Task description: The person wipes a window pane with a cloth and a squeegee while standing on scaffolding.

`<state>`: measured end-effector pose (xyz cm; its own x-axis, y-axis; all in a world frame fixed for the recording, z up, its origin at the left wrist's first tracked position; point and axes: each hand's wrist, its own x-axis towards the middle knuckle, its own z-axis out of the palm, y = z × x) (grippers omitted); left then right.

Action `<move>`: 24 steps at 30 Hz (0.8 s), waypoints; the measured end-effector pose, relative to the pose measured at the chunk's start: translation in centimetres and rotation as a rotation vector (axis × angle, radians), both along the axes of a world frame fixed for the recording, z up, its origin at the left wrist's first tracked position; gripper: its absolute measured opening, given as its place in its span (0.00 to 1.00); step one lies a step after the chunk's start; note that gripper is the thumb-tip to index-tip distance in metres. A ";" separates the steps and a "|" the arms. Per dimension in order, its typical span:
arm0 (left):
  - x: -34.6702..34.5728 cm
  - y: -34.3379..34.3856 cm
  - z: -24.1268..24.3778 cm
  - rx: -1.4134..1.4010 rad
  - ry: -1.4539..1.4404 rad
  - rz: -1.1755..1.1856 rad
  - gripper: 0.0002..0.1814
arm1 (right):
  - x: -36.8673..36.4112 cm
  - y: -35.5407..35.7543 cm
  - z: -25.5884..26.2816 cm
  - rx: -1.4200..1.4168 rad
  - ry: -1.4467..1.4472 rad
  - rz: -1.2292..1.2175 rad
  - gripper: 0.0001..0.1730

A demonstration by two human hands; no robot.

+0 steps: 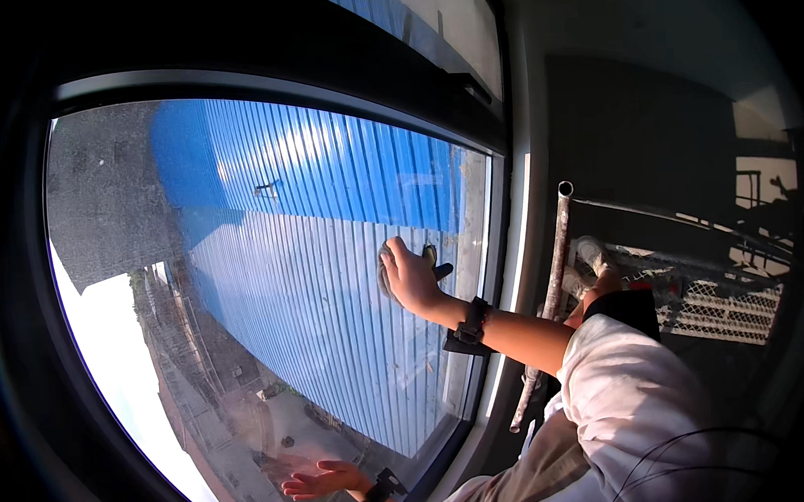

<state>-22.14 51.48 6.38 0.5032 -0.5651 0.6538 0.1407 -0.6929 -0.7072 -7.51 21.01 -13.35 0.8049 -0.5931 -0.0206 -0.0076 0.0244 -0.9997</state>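
Note:
My right hand [406,274] is pressed towards the window pane [288,256], its fingers closed around a dark grey pad [384,279] that looks like cloth. Beside the palm, a pale green edge and a black tab [443,271] stick out; I cannot tell whether they belong to the pad. Lower in the picture, my left hand [328,480] is near or against the glass, fingers spread and holding nothing. Each wrist wears a black band, and a faint reflection shows beside the left hand. The pane has hazy marks and specks.
A dark frame [503,260] borders the glass, with a handle [472,90] on the upper sash. My shoes [594,255] stand on a mesh scaffold platform [727,304]. A paint-spattered scaffold tube [557,258] runs beside my legs. Outside lies a blue corrugated metal roof [344,166].

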 end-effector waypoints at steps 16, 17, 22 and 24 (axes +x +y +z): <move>0.4 1.0 -0.7 -0.132 0.057 -0.044 0.30 | -1.7 2.2 19.7 -0.519 -0.738 0.183 0.15; 0.5 0.5 -0.9 -0.141 0.066 -0.063 0.31 | -2.6 2.8 20.0 -0.646 -0.767 0.245 0.16; -0.9 1.8 -0.9 -0.136 0.069 -0.018 0.30 | 2.3 -4.0 19.4 -0.406 -0.593 0.064 0.10; -1.0 1.6 -1.0 -0.146 0.066 -0.028 0.30 | 5.0 -6.4 17.6 -0.335 -0.466 -0.104 0.05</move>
<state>-23.09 53.08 5.38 0.5333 -0.4809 0.6959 0.0759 -0.7922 -0.6055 -2.52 14.59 4.25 0.6217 -0.5824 0.5238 0.4201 -0.3165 -0.8505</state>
